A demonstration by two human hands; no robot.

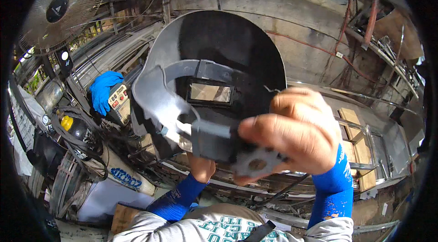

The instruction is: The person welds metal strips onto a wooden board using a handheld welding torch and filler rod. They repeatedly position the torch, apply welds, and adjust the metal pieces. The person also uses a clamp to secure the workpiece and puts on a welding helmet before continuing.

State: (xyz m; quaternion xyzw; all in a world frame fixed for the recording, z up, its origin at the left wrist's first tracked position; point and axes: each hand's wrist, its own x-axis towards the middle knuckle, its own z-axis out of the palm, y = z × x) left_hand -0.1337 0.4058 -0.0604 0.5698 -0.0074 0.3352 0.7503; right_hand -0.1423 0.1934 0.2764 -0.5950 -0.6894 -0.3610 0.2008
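A dark welding helmet [264, 59] fills the middle of the head view, its hollow inside turned toward me. The small rectangular viewing window [210, 92] shows light through it. A grey headband [175, 71] curves across the inside. My right hand [301, 128] is closed at the helmet's right side, fingers curled next to the headband fittings; it is slightly blurred. Beneath the helmet's lower left part is my left hand [200, 167]; the wrist shows, but the fingers are hidden by the helmet. Blue sleeves cover both forearms.
A blue glove [106, 92] lies on a welding machine [121, 105] at left. Below are a gas cylinder [130, 176], hoses and a yellow-topped black object [75, 128]. A large fan [57, 9] stands upper left. Wooden boards [358, 146] rest in a metal frame at right.
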